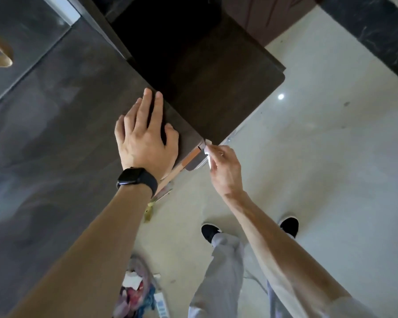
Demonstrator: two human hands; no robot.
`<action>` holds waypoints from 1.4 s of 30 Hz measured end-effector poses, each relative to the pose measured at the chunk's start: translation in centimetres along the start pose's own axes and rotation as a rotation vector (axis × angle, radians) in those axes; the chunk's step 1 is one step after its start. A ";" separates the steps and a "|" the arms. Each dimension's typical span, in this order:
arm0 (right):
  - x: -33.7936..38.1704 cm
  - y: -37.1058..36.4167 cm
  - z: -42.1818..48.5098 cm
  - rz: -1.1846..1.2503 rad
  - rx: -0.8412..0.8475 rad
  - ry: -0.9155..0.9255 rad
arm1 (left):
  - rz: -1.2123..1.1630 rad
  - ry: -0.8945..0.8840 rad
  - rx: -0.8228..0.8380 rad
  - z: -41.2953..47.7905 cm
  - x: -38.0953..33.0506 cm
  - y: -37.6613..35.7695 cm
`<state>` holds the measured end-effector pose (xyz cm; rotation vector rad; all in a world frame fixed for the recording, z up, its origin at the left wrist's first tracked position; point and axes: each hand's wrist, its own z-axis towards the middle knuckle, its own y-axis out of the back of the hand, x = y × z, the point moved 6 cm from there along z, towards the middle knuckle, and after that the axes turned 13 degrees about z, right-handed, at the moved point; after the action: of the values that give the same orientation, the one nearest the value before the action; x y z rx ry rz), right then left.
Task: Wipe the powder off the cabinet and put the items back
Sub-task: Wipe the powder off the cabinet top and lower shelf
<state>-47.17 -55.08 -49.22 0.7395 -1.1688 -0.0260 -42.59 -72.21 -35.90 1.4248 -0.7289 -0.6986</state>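
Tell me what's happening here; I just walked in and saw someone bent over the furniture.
A person is cleaning a dark brown wooden cabinet. The left hand lies flat on its top near the corner, while the right hand pinches a small white wipe against the cabinet's front corner edge. No items sit on the visible top.

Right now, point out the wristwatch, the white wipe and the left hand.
wristwatch [137, 179]: head view, on the dark face.
white wipe [207, 153]: head view, on the pinched bit by the cabinet corner.
left hand [145, 134]: head view, on its back.
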 end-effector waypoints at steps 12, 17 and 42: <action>2.4 -2.4 -2.7 0.264 -0.341 -0.323 | 0.005 -0.011 -0.027 0.0 0.3 -0.4; 5.2 -6.5 -9.1 0.172 0.188 -0.257 | -0.012 -0.010 0.007 0.0 0.3 -0.1; -0.5 5.7 -0.1 0.326 -0.062 -0.519 | 0.009 0.036 0.102 0.0 0.1 0.4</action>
<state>-49.33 -50.45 -46.58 0.4891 -1.7667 0.0200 -42.52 -72.24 -35.47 1.5218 -0.7514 -0.6351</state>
